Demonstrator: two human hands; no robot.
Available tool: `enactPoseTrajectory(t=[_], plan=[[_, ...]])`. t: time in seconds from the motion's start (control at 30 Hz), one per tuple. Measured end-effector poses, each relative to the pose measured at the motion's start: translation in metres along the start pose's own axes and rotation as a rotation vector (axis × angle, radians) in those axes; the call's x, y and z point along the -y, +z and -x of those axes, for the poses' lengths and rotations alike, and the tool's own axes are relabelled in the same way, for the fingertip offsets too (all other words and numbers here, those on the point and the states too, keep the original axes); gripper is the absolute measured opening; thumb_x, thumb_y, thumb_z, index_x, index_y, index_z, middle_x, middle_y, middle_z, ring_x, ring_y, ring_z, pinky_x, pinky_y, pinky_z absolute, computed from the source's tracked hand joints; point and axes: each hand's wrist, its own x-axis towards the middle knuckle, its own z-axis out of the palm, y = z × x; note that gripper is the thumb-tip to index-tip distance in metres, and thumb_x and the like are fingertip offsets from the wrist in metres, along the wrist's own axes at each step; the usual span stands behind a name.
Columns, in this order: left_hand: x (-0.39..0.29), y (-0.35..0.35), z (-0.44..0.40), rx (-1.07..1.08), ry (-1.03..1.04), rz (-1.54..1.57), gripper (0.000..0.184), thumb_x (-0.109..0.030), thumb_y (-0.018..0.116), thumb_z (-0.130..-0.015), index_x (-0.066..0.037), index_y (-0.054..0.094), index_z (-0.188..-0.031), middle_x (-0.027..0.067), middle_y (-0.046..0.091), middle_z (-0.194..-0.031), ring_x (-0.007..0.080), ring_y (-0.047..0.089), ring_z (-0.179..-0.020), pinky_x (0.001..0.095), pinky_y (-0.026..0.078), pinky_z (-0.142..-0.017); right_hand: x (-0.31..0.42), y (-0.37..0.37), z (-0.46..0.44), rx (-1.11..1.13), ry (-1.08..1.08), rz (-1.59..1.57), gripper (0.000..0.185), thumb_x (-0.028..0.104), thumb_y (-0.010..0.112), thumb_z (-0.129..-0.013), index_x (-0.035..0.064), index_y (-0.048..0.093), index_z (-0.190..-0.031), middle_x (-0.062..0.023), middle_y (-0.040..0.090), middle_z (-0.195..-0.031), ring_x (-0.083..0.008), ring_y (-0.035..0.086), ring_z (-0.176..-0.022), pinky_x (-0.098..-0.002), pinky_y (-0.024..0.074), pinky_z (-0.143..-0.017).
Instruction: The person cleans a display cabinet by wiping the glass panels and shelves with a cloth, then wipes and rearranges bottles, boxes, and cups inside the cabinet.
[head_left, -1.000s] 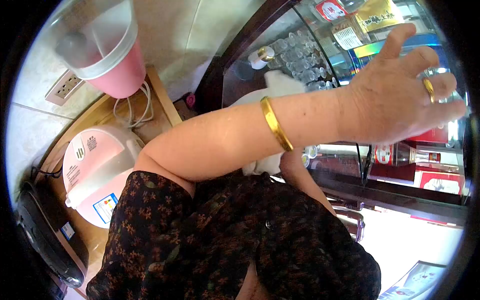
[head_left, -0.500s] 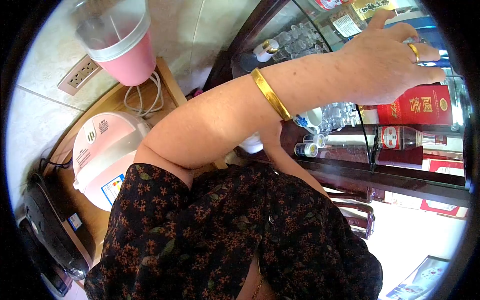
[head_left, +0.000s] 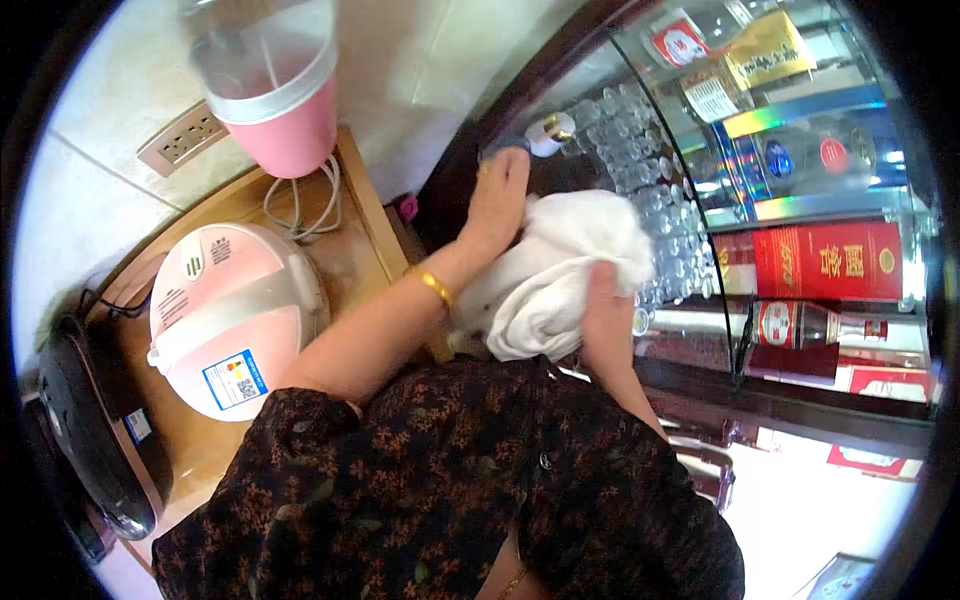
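A bunched white cloth (head_left: 565, 280) lies between my hands, in front of the cabinet shelf. My right hand (head_left: 607, 305) is closed on it from the right side, with the thumb pressed over the folds. My left hand (head_left: 497, 205), with a gold bracelet on its wrist, is at the cloth's left edge, fingers curled in. Its fingertips touch or cover a small dark round object (head_left: 507, 148), mostly hidden; I cannot tell whether they grip it. A white jar with a gold band (head_left: 550, 133) stands just beyond.
Small clear glasses (head_left: 625, 140) crowd the shelf, behind a dark-edged glass pane. Further right are a red box (head_left: 830, 262), a bottle (head_left: 795, 325) and a blue box (head_left: 810, 155). On the left, a wooden stand (head_left: 365, 215) holds a pink rice cooker (head_left: 225, 320) and a pink-based container (head_left: 285, 130).
My left hand has come back from the upper right shelves, where it was spread open, to the cloth's left side. My right hand has brought the white cloth up into view.
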Motion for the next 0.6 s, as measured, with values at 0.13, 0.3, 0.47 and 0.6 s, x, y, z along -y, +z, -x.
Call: enactPoseTrajectory(t=[0.13, 0.3, 0.47, 0.6], plan=[[-0.032, 0.002, 0.015, 0.450, -0.112, 0.235, 0.057, -0.040, 0.036, -0.093, 0.003, 0.028, -0.130, 0.0217, 0.040, -0.129, 0.0302, 0.038, -0.119, 0.0357, 0.027, -0.102, -0.002, -0.001, -0.006, 0.029, -0.199, -0.090, 0.047, 0.026, 0.049, -0.092, -0.0068, 0.038, -0.123, -0.0162, 0.050, -0.120, -0.0224, 0.049, -0.108, -0.0334, 0.0384, -0.093], [-0.087, -0.020, 0.011, 0.868, -0.147, 0.279, 0.086, -0.037, 0.065, -0.081, 0.003, 0.015, -0.139, 0.0147, 0.034, -0.138, 0.0215, 0.032, -0.127, 0.0319, 0.024, -0.106, -0.062, -0.067, -0.024, 0.070, -0.151, 0.450, 0.045, 0.032, 0.043, -0.094, -0.0094, 0.048, -0.112, -0.0145, 0.053, -0.112, -0.0217, 0.049, -0.104, -0.0342, 0.0384, -0.090], [-0.104, -0.017, -0.025, 0.638, -0.161, 0.762, 0.037, -0.010, 0.058, -0.084, -0.002, 0.050, -0.119, 0.0079, 0.059, -0.110, 0.0153, 0.055, -0.101, 0.0303, 0.045, -0.089, 0.027, -0.062, -0.022, -0.405, -0.942, 0.018, 0.043, 0.014, 0.054, -0.083, -0.0019, 0.036, -0.118, -0.0123, 0.044, -0.107, -0.0210, 0.048, -0.093, -0.0332, 0.0432, -0.080], [-0.153, -0.009, -0.096, 0.397, 0.064, 0.790, 0.035, -0.010, 0.057, -0.084, 0.000, 0.050, -0.116, 0.0116, 0.058, -0.108, 0.0174, 0.054, -0.102, 0.0320, 0.044, -0.091, 0.038, -0.066, -0.044, -0.256, -0.769, 0.260, 0.033, -0.003, 0.057, -0.078, -0.0014, 0.046, -0.109, -0.0113, 0.058, -0.096, -0.0175, 0.057, -0.084, -0.0298, 0.0466, -0.077]])
